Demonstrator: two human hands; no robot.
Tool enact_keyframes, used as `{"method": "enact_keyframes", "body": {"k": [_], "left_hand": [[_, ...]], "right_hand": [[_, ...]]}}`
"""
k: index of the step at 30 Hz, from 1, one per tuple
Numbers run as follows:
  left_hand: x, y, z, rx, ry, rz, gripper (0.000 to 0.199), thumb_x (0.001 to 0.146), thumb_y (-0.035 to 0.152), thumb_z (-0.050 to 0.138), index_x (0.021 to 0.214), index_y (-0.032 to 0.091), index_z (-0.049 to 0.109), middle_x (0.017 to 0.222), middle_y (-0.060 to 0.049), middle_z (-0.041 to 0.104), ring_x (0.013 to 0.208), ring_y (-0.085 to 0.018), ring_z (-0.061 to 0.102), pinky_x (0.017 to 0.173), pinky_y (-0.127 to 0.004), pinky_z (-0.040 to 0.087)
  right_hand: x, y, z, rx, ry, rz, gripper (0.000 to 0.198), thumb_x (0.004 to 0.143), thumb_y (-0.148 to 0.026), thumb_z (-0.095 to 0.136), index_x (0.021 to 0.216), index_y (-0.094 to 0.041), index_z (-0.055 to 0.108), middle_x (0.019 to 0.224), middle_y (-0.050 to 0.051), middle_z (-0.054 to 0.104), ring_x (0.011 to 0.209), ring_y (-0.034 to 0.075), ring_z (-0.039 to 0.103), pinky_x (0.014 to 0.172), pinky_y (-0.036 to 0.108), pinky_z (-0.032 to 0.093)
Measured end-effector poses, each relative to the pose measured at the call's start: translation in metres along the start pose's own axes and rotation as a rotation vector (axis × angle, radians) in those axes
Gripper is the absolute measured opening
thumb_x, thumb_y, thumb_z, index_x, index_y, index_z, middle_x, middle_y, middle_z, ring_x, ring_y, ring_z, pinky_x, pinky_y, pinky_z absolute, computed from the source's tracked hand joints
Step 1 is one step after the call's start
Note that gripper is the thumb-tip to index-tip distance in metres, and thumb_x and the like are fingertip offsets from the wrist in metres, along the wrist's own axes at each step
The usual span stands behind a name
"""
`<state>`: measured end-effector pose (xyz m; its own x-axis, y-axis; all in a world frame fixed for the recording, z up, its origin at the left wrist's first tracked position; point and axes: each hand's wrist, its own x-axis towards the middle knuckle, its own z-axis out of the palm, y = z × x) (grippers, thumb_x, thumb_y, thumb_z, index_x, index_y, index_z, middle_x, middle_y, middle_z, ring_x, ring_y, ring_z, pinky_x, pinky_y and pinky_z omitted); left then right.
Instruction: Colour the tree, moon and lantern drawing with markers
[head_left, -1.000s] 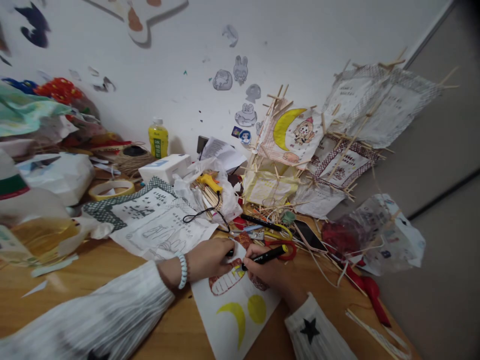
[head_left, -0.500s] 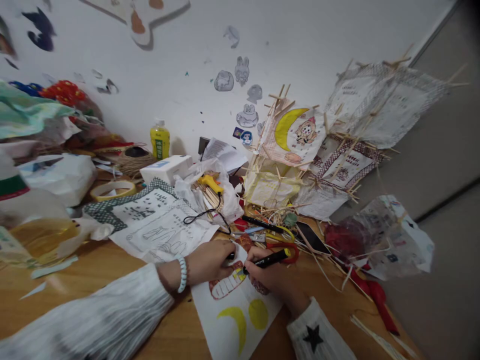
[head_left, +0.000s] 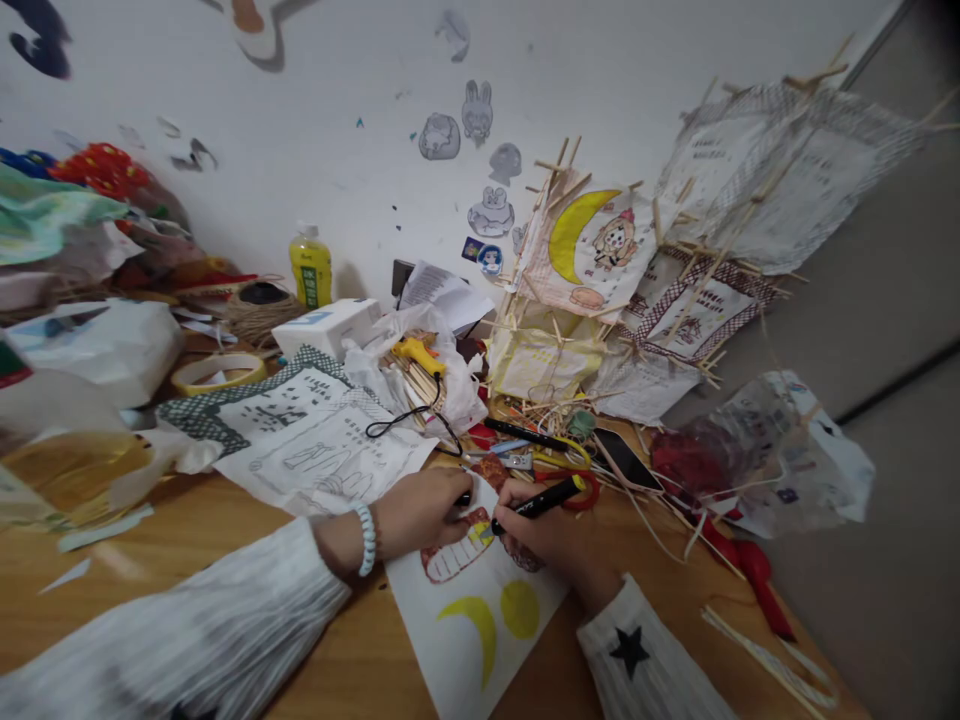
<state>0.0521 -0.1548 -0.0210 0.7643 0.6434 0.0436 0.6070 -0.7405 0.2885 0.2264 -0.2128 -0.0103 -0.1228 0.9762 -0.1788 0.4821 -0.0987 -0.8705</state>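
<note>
On the table lies a white sheet of paper [head_left: 450,650] with a yellow crescent, a yellow disc and a reddish-brown outlined shape with stripes. My right hand [head_left: 536,525] is closed around a black marker with a yellow end [head_left: 544,503], its tip at the yellow patch inside the striped shape. My left hand [head_left: 424,510] rests on the upper left of the sheet. Between its thumb and fingers pokes out a small black marker cap [head_left: 465,498]. Part of the brown drawing is hidden under my right hand.
Behind the sheet lie red-handled scissors [head_left: 589,492], a phone [head_left: 628,458] and loose sticks. Line-drawn sheets [head_left: 322,455] and a tape roll [head_left: 217,373] are at left. A stick frame with paper panels [head_left: 592,240] rises at right; a plastic bag [head_left: 780,450] sits beyond.
The camera view has shifted slightly. My right hand has moved the marker a little over the striped shape, where the tip still touches. My left hand stays on the paper.
</note>
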Motion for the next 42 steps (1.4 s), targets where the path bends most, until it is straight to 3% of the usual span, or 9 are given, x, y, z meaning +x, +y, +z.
{"method": "enact_keyframes", "body": {"k": [42], "left_hand": [[0.0002,0.0032,0.0015,0.033,0.008,-0.004,0.015,0.076,0.032,0.054,0.084,0.018,0.052,0.087,-0.007,0.062,0.081,-0.023,0.058,0.066,-0.029,0.044]], "right_hand": [[0.0013,0.0077,-0.0036,0.068,-0.077,0.058,0.013,0.074,-0.021,0.051,0.063,-0.019,0.045,0.041,-0.01,0.045,0.029,0.004,0.035,0.029,0.013,0.026]]}}
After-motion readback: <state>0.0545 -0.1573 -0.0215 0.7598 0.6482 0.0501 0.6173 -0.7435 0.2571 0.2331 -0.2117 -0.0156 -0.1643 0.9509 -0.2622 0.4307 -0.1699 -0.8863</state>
